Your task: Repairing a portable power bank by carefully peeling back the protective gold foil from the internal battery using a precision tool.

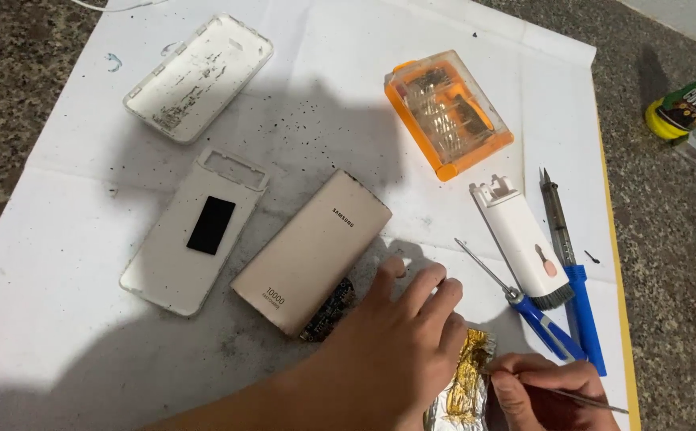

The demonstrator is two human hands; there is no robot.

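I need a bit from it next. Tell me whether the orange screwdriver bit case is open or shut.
Shut, as far as the view shows: the orange bit case lies flat on the white paper, clear lid down over the bits.

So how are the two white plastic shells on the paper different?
The upper shell lies with its hollow side up and is speckled with dark grime; the lower shell is cleaner and has a black rectangular patch in its middle. The upper shell sits apart near the paper's top edge, while the lower shell lies right beside the beige power bank. Both are flat, whitish, rounded casings, tilted the same way.
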